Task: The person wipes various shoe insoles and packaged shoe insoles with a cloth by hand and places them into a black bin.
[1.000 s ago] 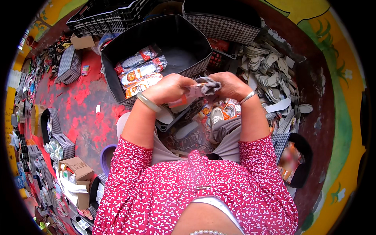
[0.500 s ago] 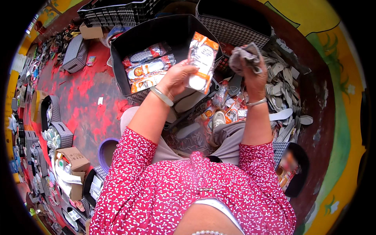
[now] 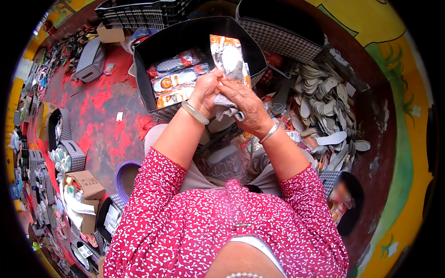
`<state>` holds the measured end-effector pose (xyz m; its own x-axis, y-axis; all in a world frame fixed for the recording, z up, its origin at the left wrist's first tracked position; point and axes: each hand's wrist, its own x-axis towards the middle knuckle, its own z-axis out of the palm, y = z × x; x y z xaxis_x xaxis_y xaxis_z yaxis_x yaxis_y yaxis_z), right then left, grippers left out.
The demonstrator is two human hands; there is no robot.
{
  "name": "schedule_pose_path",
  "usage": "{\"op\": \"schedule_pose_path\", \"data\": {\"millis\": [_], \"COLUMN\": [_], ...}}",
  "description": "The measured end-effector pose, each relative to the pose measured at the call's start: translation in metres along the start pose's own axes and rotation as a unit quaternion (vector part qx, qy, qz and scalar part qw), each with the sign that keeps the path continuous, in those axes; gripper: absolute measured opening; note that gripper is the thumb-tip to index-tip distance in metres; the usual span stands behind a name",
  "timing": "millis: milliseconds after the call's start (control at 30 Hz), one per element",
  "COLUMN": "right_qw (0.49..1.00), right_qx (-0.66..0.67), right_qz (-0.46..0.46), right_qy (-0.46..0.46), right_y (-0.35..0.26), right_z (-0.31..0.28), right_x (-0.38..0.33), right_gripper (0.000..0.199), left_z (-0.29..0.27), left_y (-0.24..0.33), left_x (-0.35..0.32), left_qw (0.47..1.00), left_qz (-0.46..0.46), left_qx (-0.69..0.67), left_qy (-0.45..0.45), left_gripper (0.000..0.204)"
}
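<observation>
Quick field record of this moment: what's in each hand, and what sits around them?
left hand: grips the lower edge of an orange and clear packet
right hand: presses grey insoles into the packet
black bin: ahead, holds filled packets lying flat
loose insoles: heaped on the person's right
floor: red, worn

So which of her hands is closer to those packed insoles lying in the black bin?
Left. The left hand is beside the packed insoles in the black bin, at the bin's near wall. The right hand is farther to the right, gripping the upright packet.
</observation>
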<state>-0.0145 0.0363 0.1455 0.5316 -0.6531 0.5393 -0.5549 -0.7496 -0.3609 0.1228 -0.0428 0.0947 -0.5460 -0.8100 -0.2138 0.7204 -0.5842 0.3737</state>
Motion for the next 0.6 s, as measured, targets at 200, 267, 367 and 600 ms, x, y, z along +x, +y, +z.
{"op": "schedule_pose_path", "data": {"millis": [200, 267, 367, 600], "right_qw": [0.979, 0.963, 0.809, 0.681], "right_qx": [-0.001, -0.042, 0.408, 0.667], "right_qz": [0.073, 0.169, 0.352, 0.276], "right_qy": [0.19, 0.206, 0.233, 0.123], "right_y": [0.047, 0.088, 0.099, 0.063], "right_z": [-0.025, -0.033, -0.051, -0.069], "right_x": [-0.001, -0.019, -0.029, -0.015], "right_gripper": [0.045, 0.043, 0.04, 0.046], "left_z": [0.041, 0.046, 0.048, 0.039], "left_y": [-0.01, -0.005, 0.006, 0.009], "left_x": [-0.03, -0.035, -0.04, -0.029], "left_qw": [0.992, 0.991, 0.985, 0.976], "left_qz": [0.046, 0.046, 0.1, 0.166], "left_qx": [0.026, 0.03, 0.027, 0.054], "left_qy": [-0.111, -0.12, -0.14, -0.132], "left_gripper": [0.033, 0.033, 0.034, 0.036]}}
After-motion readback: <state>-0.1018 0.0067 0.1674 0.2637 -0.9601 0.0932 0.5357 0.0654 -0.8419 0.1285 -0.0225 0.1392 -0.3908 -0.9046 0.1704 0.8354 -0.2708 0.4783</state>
